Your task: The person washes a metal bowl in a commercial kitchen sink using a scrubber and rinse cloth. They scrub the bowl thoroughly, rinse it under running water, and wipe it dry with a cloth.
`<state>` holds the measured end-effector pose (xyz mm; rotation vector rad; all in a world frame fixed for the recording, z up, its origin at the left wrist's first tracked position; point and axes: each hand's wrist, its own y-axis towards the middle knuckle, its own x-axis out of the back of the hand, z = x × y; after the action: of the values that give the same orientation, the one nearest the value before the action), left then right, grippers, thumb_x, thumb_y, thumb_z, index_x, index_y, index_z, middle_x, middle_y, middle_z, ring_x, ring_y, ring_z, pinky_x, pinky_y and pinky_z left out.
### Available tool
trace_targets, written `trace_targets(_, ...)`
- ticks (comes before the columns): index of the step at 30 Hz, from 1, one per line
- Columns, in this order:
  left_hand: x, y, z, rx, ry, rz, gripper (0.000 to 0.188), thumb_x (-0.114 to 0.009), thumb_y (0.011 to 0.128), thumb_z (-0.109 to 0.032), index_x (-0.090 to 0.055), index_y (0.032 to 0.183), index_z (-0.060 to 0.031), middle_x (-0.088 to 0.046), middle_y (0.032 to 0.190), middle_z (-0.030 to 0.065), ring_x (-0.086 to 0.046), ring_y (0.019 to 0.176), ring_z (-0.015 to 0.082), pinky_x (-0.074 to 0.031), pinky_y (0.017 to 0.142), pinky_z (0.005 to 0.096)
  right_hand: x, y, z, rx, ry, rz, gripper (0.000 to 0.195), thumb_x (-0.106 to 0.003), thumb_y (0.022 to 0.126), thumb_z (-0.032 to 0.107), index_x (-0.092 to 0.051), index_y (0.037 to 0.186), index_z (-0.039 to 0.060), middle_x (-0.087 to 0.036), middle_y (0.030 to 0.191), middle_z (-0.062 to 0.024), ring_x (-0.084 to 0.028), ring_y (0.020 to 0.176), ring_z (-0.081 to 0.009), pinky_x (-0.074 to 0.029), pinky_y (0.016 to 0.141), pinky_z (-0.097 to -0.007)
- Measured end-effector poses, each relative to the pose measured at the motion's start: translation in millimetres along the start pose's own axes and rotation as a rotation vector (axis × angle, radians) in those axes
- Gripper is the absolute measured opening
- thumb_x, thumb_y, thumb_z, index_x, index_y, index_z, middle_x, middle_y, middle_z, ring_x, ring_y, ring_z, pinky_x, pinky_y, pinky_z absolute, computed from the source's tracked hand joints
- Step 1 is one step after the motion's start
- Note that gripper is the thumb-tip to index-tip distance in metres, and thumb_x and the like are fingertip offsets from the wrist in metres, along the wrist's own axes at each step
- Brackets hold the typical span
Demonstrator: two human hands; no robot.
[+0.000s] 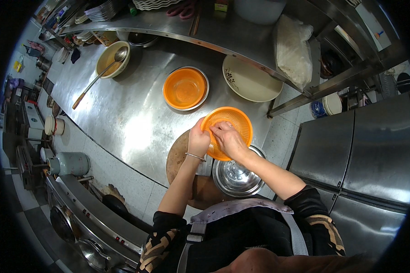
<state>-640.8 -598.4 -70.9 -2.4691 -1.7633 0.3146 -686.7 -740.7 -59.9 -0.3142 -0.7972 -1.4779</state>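
Note:
My left hand point(199, 139) grips the left rim of an orange plastic colander point(241, 119), which is tilted towards me. Inside it is my right hand point(229, 139), fingers bent against the perforated inner wall; whether they pinch anything is hidden. Below the colander stands a shiny stainless steel bowl point(237, 179). Beside that bowl, a metal blade, apparently a cleaver point(204, 167), lies on a round wooden chopping board point(177, 155). Farther back, an orange plastic basin point(184, 88) is nested in a metal bowl point(206, 94).
On the steel worktable point(140, 102), a ladle point(99, 76) rests in a bowl of brownish liquid point(106, 61). A large cream bowl point(253, 80) sits partly under the steel shelf point(208, 30). Steel refrigerator doors point(321, 150) stand right; a gas cylinder point(73, 163) and stove point(99, 211) are left.

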Motion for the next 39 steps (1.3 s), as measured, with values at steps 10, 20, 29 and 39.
trace_targets(10,4,0,9,-0.035,0.022,-0.039,0.052,-0.037,0.074,0.012,-0.058,0.121,0.0077,-0.068,0.107,0.0161,-0.065,0.102,0.0219,-0.049,0.094,0.0319,5,-1,4,-0.003,0.012,0.104,0.023,-0.062,0.083,-0.003,-0.070,0.105,-0.0047,-0.064,0.098,-0.0192,-0.059,0.093,-0.0366,-0.050,0.083,-0.0408)
trace_targets(20,3,-3,-1,-0.021,0.018,-0.022,0.052,-0.035,0.075,0.013,-0.057,0.122,0.0080,-0.066,0.113,0.0144,-0.061,0.108,0.0217,-0.046,0.099,0.0312,-1,-4,0,0.008,0.000,0.095,0.029,-0.060,0.080,-0.004,-0.069,0.108,-0.0055,-0.063,0.100,-0.0188,-0.058,0.096,-0.0363,-0.049,0.088,-0.0407)
trace_targets(29,8,-3,6,0.002,0.118,-0.022,0.052,-0.036,0.074,0.013,-0.058,0.121,0.0076,-0.066,0.111,0.0130,-0.062,0.106,0.0210,-0.046,0.098,0.0304,7,-2,1,0.080,-0.081,0.159,0.035,-0.056,0.080,-0.002,-0.066,0.113,-0.0055,-0.061,0.107,-0.0179,-0.057,0.099,-0.0357,-0.050,0.089,-0.0404)
trace_targets(39,11,-2,8,-0.017,0.094,-0.004,0.051,-0.038,0.075,0.012,-0.058,0.121,0.0076,-0.065,0.113,0.0129,-0.062,0.105,0.0205,-0.046,0.097,0.0300,10,2,3,0.116,-0.126,0.156,0.035,-0.057,0.080,0.000,-0.066,0.113,-0.0044,-0.061,0.103,-0.0160,-0.057,0.101,-0.0347,-0.050,0.089,-0.0398)
